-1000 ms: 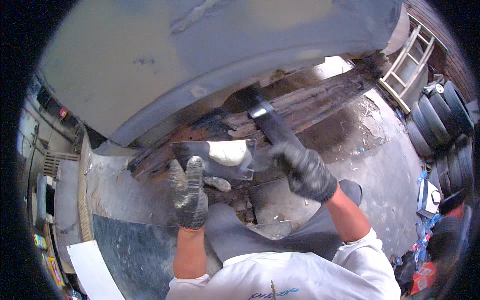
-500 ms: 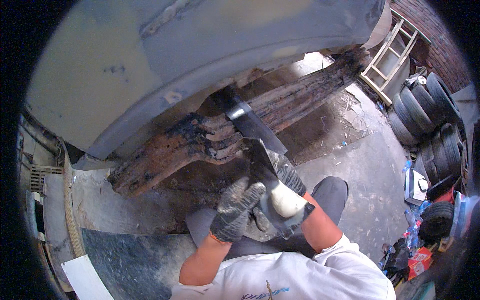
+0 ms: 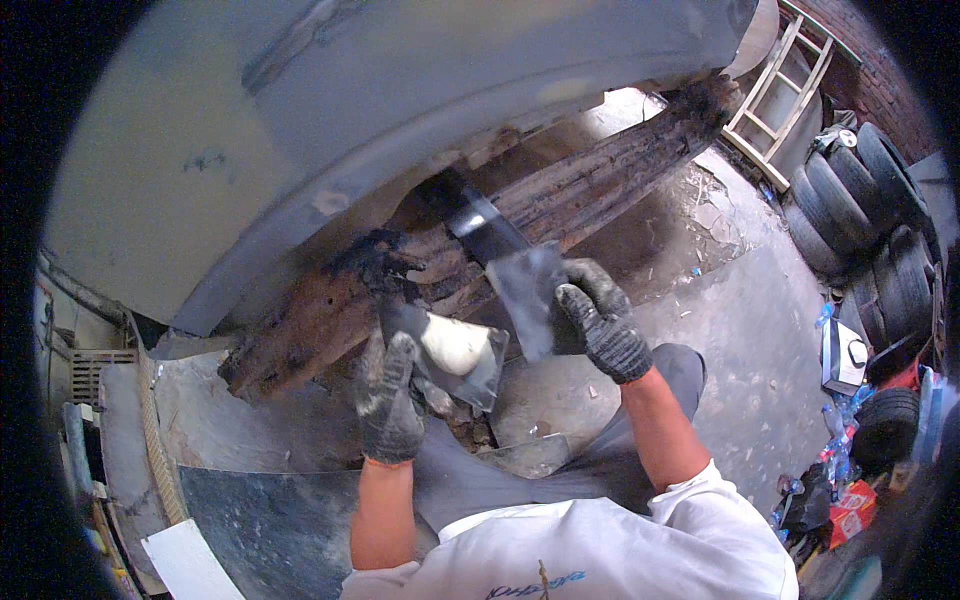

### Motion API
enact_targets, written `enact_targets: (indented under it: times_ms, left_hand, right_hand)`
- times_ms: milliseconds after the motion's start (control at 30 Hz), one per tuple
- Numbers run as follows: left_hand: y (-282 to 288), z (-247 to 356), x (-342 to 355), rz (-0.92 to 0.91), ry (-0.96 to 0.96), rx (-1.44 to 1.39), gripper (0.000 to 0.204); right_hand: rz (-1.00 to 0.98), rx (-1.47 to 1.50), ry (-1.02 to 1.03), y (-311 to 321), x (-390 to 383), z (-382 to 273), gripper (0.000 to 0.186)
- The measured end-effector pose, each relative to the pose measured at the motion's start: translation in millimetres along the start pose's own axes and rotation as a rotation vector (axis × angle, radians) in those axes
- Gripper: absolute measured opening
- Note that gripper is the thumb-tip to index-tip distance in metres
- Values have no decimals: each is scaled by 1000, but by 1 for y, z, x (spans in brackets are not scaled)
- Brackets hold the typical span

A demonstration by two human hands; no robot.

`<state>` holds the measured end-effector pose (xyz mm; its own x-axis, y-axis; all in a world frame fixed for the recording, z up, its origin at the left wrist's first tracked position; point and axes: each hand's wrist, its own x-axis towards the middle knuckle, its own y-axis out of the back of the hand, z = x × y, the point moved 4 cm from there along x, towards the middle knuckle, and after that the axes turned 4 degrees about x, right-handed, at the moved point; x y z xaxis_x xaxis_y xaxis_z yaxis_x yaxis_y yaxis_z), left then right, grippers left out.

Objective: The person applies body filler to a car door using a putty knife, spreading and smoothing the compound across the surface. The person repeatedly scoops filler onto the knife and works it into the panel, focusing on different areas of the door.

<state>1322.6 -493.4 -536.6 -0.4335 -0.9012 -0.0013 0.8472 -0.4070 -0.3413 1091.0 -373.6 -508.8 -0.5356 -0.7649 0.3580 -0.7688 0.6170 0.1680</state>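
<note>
My left hand (image 3: 388, 405), in a dark striped work glove, is closed on a dark putty board (image 3: 487, 380). A smooth cream lump of putty (image 3: 455, 343) sits on that board. To its right, my right hand (image 3: 608, 330), gloved alike, pinches the edge of a flat grey putty spreader (image 3: 530, 295). The spreader hangs tilted, its upper end overlapping a long glossy black strip (image 3: 478, 218) in view; whether they touch I cannot tell. That strip lies across a rusty metal beam (image 3: 570, 190). Beyond it curves a grey vehicle body panel (image 3: 400, 110) with pale patches.
Old tyres (image 3: 835, 215) are stacked at the right, near a wooden ladder-like frame (image 3: 780, 105). A white box (image 3: 843, 355) and plastic bottles (image 3: 838, 430) lie below them. At the lower left are a rope (image 3: 150, 430) and a white board (image 3: 190, 562).
My hands have moved apart. The left carries the putty board leftward; the right has moved slightly right and up with the spreader, which now shows its flat face.
</note>
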Motion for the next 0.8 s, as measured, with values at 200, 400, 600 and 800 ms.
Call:
enact_targets:
  times_ms: [200,400,600,800]
  left_hand:
    - [13,-21,-4,148,-8,724,31]
    - [10,-6,-4,114,-39,-63,36]
    - [24,-21,-31,333,-5,92,43]
    - [50,-36,-91,562,49,-295,39]
  right_hand:
    - [-142,-149,366,1,-11,-25,20]
    - [-298,-251,289,12,16,9,25]
    - [-205,-725,325,-11,125,117,31]
    - [-301,-796,358,-42,166,152,45]
